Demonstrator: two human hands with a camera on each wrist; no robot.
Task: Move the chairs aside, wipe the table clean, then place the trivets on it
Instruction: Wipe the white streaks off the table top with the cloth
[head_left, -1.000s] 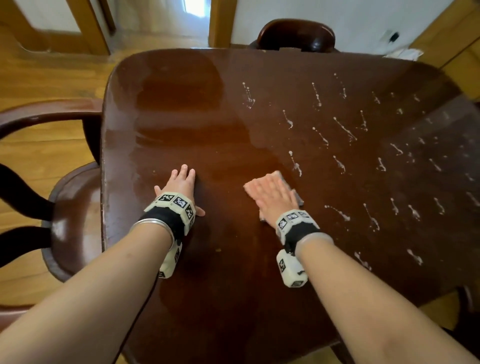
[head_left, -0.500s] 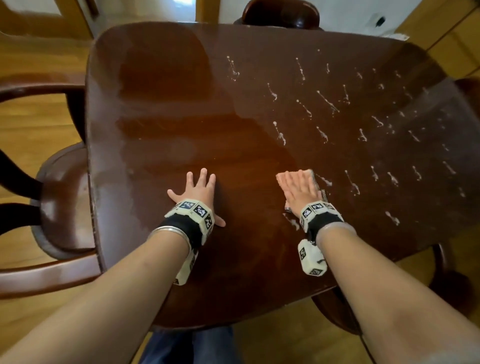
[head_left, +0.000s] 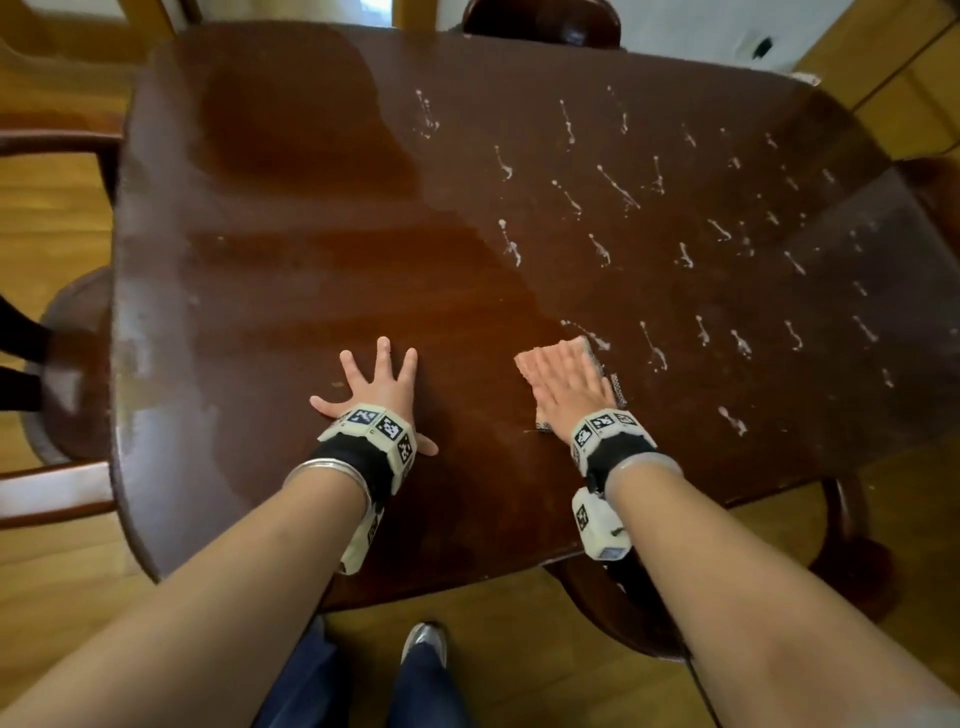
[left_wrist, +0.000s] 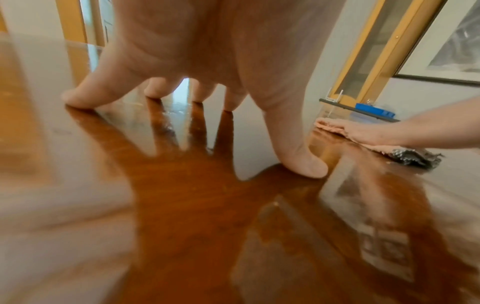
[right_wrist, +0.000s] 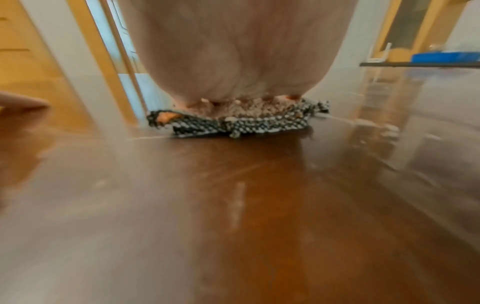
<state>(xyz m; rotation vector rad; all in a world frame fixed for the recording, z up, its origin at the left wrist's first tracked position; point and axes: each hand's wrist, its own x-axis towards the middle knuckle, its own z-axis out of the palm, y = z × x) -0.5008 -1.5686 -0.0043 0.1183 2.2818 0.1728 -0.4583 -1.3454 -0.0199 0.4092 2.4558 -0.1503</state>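
Observation:
A dark glossy wooden table fills the head view. Its right half carries several white streaks; its left half shines smooth. My left hand lies flat on the top with spread straight fingers, and its fingertips touch the wood. My right hand presses flat on a folded cloth, pink on top with a black-and-white woven edge, near the table's front edge. No trivets are in view.
One dark wooden chair stands at the table's left side, another chair back at the far end, and a third chair at the front right corner. My legs and a shoe stand on wooden floor.
The right hand has slid the cloth rightward and back toward the front edge, into the streaked area. The left hand stays flat on the table with its fingers spread wider.

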